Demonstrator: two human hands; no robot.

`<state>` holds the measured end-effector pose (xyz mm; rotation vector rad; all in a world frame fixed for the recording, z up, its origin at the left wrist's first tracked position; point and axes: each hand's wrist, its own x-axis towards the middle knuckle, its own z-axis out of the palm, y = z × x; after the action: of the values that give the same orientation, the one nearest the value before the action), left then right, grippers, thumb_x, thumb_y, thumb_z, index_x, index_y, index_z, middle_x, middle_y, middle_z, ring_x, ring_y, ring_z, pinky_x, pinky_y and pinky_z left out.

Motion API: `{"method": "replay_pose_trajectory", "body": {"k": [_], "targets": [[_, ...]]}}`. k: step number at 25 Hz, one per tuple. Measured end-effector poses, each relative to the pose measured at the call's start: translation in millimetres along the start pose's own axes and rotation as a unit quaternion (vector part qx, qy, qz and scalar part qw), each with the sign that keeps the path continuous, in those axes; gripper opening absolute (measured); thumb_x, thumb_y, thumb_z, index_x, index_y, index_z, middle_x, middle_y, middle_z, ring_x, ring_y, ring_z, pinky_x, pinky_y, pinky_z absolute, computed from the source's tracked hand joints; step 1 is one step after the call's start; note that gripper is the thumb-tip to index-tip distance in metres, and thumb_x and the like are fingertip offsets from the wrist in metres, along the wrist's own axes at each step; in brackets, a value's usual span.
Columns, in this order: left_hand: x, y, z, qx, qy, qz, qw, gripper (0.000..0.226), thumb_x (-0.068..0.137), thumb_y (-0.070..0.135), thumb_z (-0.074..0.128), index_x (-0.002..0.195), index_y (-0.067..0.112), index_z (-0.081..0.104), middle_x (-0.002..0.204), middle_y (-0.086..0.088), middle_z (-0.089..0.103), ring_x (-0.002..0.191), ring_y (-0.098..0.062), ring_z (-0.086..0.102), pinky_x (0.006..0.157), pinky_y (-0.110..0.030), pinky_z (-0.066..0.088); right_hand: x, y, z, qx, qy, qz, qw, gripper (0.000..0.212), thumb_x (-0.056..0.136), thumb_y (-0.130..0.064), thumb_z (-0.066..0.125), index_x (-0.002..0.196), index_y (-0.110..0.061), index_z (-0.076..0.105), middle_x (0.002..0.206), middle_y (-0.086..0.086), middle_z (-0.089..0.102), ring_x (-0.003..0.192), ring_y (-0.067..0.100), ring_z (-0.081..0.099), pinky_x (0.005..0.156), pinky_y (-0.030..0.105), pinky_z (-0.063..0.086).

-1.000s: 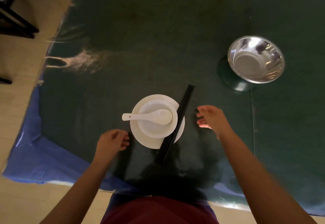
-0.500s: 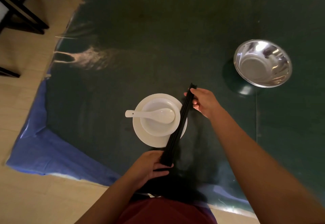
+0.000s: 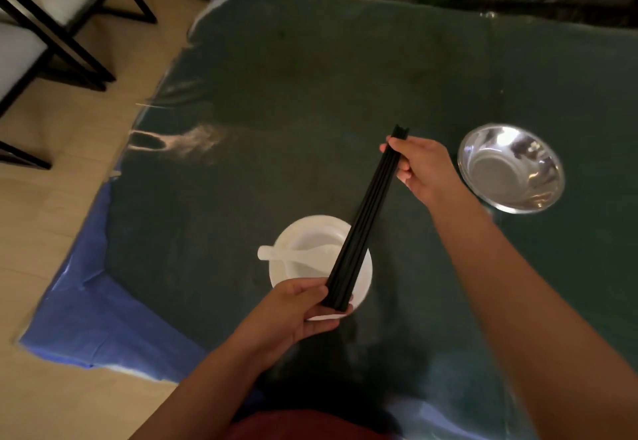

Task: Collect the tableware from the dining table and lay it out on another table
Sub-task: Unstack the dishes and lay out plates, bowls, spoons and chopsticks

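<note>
The bundle of black chopsticks (image 3: 367,218) is lifted off the tabletop (image 3: 310,94) and runs on a slant between my two hands, its near end low and to the left, its far end higher and to the right. My left hand (image 3: 300,312) has the near end: thumb on top, fingers curled beneath, so that grip is closed round the sticks. My right hand (image 3: 423,170) pinches the bundle just short of its far tip, fingers bent against its side, with a short stub of the sticks poking out past the grip.

Under the lower half of the chopsticks sits a white plate (image 3: 360,287) carrying a white bowl (image 3: 310,253), and a white spoon (image 3: 293,254) lies across the bowl with its handle pointing left. The sticks cross over the right side of this stack; I cannot tell whether they touch it.

To the right of my right hand, apart from it, a steel bowl (image 3: 511,168) stands on the dark green tabletop. A blue sheet (image 3: 103,319) shows along the tabletop's left edge, and black chair frames (image 3: 62,42) stand on the pale floor at upper left.
</note>
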<state>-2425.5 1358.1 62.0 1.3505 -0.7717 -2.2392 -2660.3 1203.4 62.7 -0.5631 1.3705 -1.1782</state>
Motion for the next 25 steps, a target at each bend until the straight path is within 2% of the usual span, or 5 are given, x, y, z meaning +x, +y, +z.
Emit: {"method": "replay_pose_trajectory", "body": {"k": [6,11,15,20,25], "targets": [[2,67,-87,-0.083,0.11,0.089,0.986,0.03,0.094,0.008,0.04,0.098,0.007,0.07,0.089,-0.011,0.076,0.077,-0.015,0.072,0.059,-0.02,0.056,57,-35,136,-0.021,-0.071,-0.037,0.997,0.024,0.089,0.002,0.051,0.067,-0.006,0.05,0.071,0.012,0.062,0.026,0.0,0.03,0.027,0.013,0.021],[45,91,-176,-0.122,0.223,0.074,0.964,0.025,0.095,0.006,0.038,0.097,0.005,0.063,0.071,-0.006,0.075,0.063,-0.012,0.071,0.052,-0.019,0.055,128,14,233,-0.079,-0.047,0.026,0.995,0.026,0.089,0.002,0.051,0.065,-0.006,0.051,0.067,0.01,0.06,0.023,0.0,0.031,0.027,0.012,0.022],[94,114,-222,-0.089,0.282,0.11,0.949,0.025,0.096,0.005,0.038,0.098,0.011,0.062,0.075,-0.007,0.07,0.062,-0.01,0.068,0.054,-0.016,0.055,196,39,279,-0.119,-0.007,0.05,0.992,0.026,0.088,0.001,0.052,0.064,-0.006,0.053,0.067,0.011,0.06,0.023,0.0,0.032,0.026,0.012,0.024],[130,124,-256,0.146,0.33,0.154,0.92,0.031,0.096,0.008,0.04,0.116,0.017,0.062,0.087,0.001,0.069,0.077,-0.009,0.066,0.059,-0.011,0.052,250,52,307,-0.142,0.004,0.073,0.987,0.024,0.088,0.002,0.052,0.065,-0.003,0.053,0.069,0.012,0.061,0.033,0.004,0.035,0.028,0.013,0.026],[139,120,-263,0.397,0.415,0.245,0.781,0.032,0.094,0.012,0.044,0.122,0.01,0.058,0.105,-0.004,0.063,0.09,-0.01,0.053,0.079,-0.019,0.041,270,57,320,-0.131,0.003,0.088,0.987,0.022,0.089,0.004,0.051,0.068,-0.001,0.052,0.069,0.012,0.061,0.043,0.007,0.035,0.029,0.013,0.028]]}}
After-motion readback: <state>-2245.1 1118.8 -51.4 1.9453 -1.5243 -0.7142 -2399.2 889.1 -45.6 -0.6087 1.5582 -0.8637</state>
